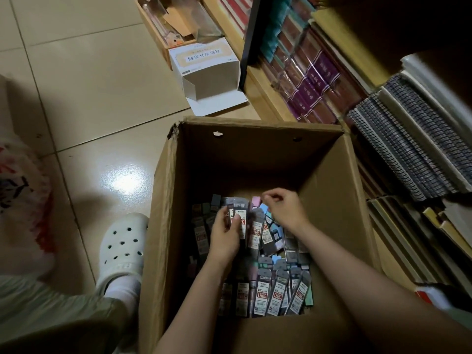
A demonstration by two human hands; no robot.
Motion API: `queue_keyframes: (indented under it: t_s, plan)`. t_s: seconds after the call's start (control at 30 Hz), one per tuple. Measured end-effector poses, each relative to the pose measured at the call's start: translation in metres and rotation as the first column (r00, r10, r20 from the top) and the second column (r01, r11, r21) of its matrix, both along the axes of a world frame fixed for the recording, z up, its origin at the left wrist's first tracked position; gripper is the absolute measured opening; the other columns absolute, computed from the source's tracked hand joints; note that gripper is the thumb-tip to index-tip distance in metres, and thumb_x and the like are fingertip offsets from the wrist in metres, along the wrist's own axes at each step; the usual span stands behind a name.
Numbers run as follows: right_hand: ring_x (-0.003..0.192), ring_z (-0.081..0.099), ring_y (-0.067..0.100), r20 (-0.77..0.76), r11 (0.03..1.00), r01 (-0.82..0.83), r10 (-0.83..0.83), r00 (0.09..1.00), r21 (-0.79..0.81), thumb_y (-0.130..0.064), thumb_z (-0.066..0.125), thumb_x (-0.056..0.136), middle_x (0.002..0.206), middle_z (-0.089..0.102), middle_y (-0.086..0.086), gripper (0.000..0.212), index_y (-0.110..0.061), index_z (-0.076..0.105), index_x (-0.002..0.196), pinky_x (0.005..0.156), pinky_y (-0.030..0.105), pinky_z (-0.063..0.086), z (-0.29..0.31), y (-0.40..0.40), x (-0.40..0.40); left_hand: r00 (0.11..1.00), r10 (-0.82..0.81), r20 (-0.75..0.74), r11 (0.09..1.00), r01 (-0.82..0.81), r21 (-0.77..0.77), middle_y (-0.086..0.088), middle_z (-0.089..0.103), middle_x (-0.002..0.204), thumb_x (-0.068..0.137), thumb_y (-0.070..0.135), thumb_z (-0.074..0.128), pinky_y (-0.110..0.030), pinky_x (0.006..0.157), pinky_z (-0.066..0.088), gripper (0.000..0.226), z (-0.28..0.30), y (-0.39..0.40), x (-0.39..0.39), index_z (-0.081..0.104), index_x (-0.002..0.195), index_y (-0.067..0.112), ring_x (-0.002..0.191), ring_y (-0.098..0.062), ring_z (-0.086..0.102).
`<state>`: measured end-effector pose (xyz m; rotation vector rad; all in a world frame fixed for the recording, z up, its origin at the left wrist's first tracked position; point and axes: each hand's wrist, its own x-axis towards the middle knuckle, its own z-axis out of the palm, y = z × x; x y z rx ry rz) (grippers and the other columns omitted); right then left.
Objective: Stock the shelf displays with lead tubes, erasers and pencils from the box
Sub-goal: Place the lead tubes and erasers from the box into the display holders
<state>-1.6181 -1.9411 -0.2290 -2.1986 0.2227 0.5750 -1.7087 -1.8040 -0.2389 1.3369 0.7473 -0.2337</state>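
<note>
Collecting lead tubes from the open brown cardboard box (329,190).
Left hand (224,238) fingers grip a stack of dark carded lead-tube packs (238,218); right hand (286,210) fingers curl, pinching for another.

You had open room in the upper half of the tall brown cardboard box (332,190), at the frame's centre, where bare floor showed above the heap of carded lead tubes (278,290). The box walls hemmed you in on all sides. At right, the wooden shelf of spiral notebooks (408,144) stood close against the box. The open white carton (207,70) blocked the tiled floor (84,98) above; upper left lay free.
</note>
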Motion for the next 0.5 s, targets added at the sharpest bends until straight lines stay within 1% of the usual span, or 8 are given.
queue_keyframes:
  t_s: [0.03,0.07,0.13,0.17,0.27,0.33,0.4,0.5]
  plan:
    - [0.081,0.061,0.009,0.034,0.992,-0.025,0.03,0.999,-0.127,-0.024,0.061,0.095,0.095,0.069,-0.003,0.016,-0.017,0.069,0.108,0.073,0.024,0.051,-0.003,-0.001,0.006,1.0,0.02,-0.009,1.0,-0.02,0.004,-0.002,0.063,0.122,0.101,0.016,0.047,-0.027,0.082,0.053,0.03,-0.002,0.001,0.0,0.05,0.13,0.022,0.106,-0.012,0.061]
    - [0.082,0.06,0.01,0.034,0.978,-0.05,0.058,0.998,-0.202,-0.026,0.061,0.095,0.093,0.069,-0.004,0.021,-0.015,0.067,0.112,0.077,0.027,0.052,-0.005,-0.001,0.011,0.999,0.033,-0.023,0.999,-0.033,0.009,-0.003,0.062,0.124,0.101,0.016,0.046,-0.031,0.087,0.053,0.031,-0.004,0.002,0.0,0.049,0.132,0.021,0.109,-0.014,0.061]
    - [0.088,0.063,0.014,-0.011,0.957,-0.109,0.109,0.994,-0.268,-0.032,0.063,0.093,0.09,0.07,-0.005,0.032,-0.017,0.061,0.122,0.088,0.037,0.053,-0.009,0.006,0.015,0.998,0.036,-0.043,0.999,-0.035,0.023,-0.007,0.06,0.128,0.101,0.016,0.046,-0.044,0.102,0.047,0.034,-0.006,0.003,0.0,0.048,0.135,0.018,0.118,-0.021,0.058]
    - [0.093,0.064,0.016,-0.023,0.943,-0.136,0.135,0.991,-0.303,-0.034,0.064,0.093,0.09,0.071,-0.006,0.036,-0.018,0.058,0.124,0.092,0.04,0.051,-0.012,0.012,0.015,0.998,0.037,-0.044,0.999,-0.035,0.028,-0.007,0.059,0.129,0.101,0.016,0.047,-0.046,0.105,0.043,0.034,-0.006,0.004,0.0,0.048,0.135,0.017,0.12,-0.022,0.057]
    - [0.103,0.063,0.022,-0.042,0.909,-0.166,0.162,0.986,-0.382,-0.034,0.065,0.091,0.101,0.072,-0.002,0.036,-0.023,0.057,0.125,0.097,0.042,0.047,-0.023,0.026,0.015,0.999,0.026,-0.03,0.999,-0.025,0.042,-0.005,0.062,0.123,0.1,0.013,0.048,-0.04,0.104,0.045,0.028,-0.008,0.003,-0.001,0.05,0.128,0.017,0.114,-0.018,0.059]
    - [0.1,0.064,0.023,-0.056,0.931,-0.097,0.083,0.995,-0.352,-0.027,0.065,0.091,0.102,0.071,0.001,0.024,-0.026,0.061,0.115,0.093,0.041,0.051,-0.027,0.029,0.017,0.999,0.009,-0.036,0.999,-0.007,0.033,-0.002,0.063,0.122,0.1,0.014,0.048,-0.039,0.102,0.046,0.029,-0.008,0.002,-0.004,0.05,0.129,0.019,0.113,-0.017,0.059]
    - [0.09,0.064,0.021,-0.054,0.96,0.003,-0.019,0.998,-0.28,-0.019,0.062,0.093,0.099,0.07,0.002,0.011,-0.024,0.063,0.104,0.083,0.035,0.054,-0.026,0.027,0.022,0.999,0.009,-0.045,1.0,-0.008,0.015,0.0,0.063,0.121,0.101,0.016,0.048,-0.04,0.102,0.047,0.031,-0.008,0.002,-0.006,0.05,0.131,0.021,0.115,-0.017,0.059]
    - [0.084,0.061,0.017,0.073,0.981,0.102,-0.092,0.993,-0.164,-0.016,0.059,0.095,0.101,0.067,0.002,0.01,-0.02,0.061,0.104,0.07,0.027,0.048,-0.01,0.018,0.031,0.999,0.004,-0.039,0.999,-0.003,0.034,0.001,0.063,0.121,0.1,0.018,0.049,-0.036,0.097,0.048,0.03,-0.006,0.002,-0.004,0.05,0.129,0.023,0.113,-0.016,0.059]
